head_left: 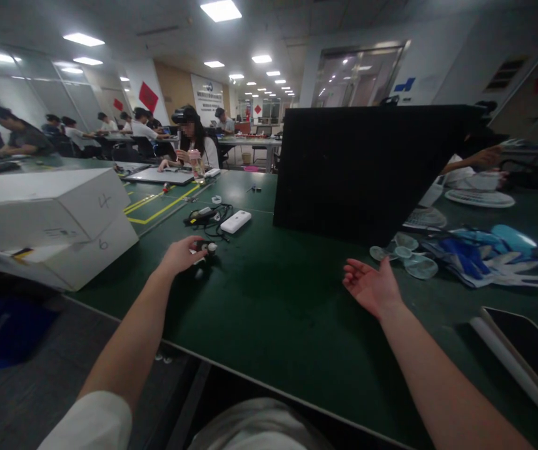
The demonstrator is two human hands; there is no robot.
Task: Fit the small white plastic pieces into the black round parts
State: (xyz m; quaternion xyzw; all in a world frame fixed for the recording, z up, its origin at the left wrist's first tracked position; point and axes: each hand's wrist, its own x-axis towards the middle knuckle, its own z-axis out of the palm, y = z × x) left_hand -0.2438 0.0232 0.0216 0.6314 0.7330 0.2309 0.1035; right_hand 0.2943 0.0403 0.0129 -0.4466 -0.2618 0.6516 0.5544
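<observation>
My left hand [182, 256] is closed at the fingertips around a small dark-and-white object [209, 248], low over the green table [269, 312]. Its kind is too blurred to make out, and my fingers hide part of it. Over the right half of the table, my right hand [373, 289] is open, palm turned inward and up, with nothing in it. Just beyond its thumb lie pale translucent round plastic pieces [407, 255]. A white power bank-like block [236, 222] and a dark cable bundle [206, 215] rest beyond my left hand.
A large black panel [358, 172] stands upright ahead. White boxes [48, 219] occupy the left edge. Blue-and-white gloves [485, 256] and a phone-like slab [527, 356] lie at right. A person [198, 140] sits across the table; others work farther back.
</observation>
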